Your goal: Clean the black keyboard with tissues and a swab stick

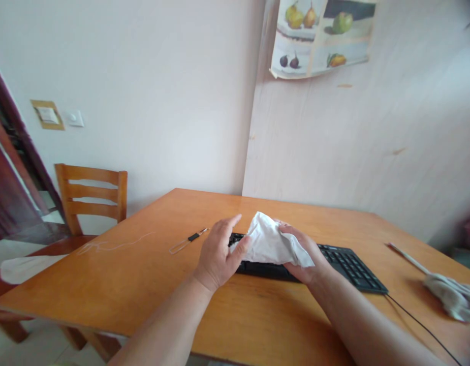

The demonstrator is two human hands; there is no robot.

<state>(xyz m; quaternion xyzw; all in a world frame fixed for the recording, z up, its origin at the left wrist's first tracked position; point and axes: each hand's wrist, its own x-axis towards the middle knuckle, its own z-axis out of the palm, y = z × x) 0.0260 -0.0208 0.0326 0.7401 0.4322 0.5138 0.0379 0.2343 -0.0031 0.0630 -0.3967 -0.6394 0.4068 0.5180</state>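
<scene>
A thin white wipe (271, 239), creased and partly spread, hangs over a black keyboard (349, 267). My right hand (305, 254) grips the wipe at its right side, thumb on top and fingers beneath. At the wipe's left edge, my left hand (219, 251) has its fingers stretched out and the thumb apart, with the thumb against the cloth's corner. The keyboard lies on the wooden table (166, 290), its middle and left end largely covered by the wipe and both hands.
A wire loop with a black clip (193, 237) lies left of the keyboard. To the right are a grey cloth-headed duster (450, 295) and the keyboard's cable (421, 325). A wooden chair (92, 198) stands at the left, and a wall (181, 101) rises behind the table.
</scene>
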